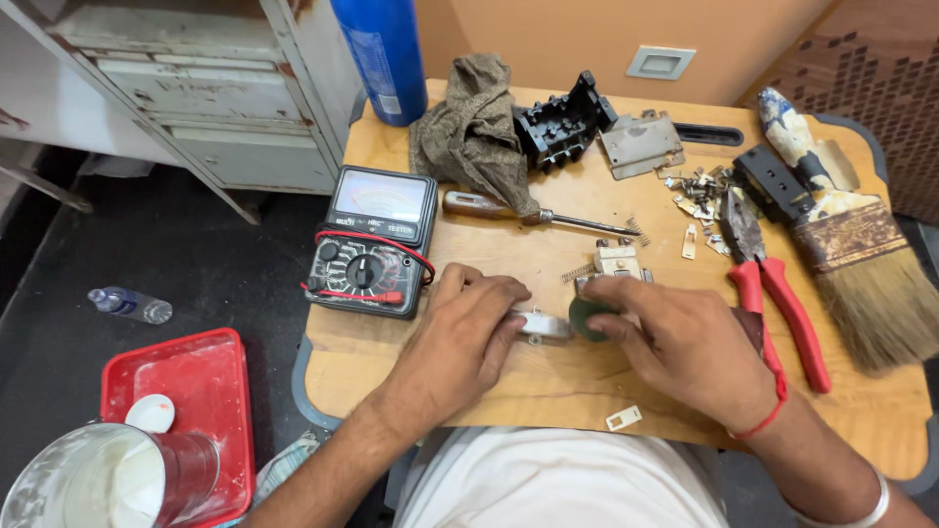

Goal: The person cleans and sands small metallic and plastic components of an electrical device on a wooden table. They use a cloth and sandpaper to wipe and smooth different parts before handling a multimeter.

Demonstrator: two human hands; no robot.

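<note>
My left hand rests on the wooden board and pinches a small silver metal part at its fingertips. My right hand grips a dark green round piece that meets the metal part. Just beyond the fingers lies a small beige and metal switch assembly with a spring beside it. Both hands are close together near the board's middle.
An analog multimeter with red leads lies at left. A screwdriver, grey cloth, black plastic housing, metal plate, red-handled pliers, paintbrush and several small metal bits lie about. A red tray sits on the floor.
</note>
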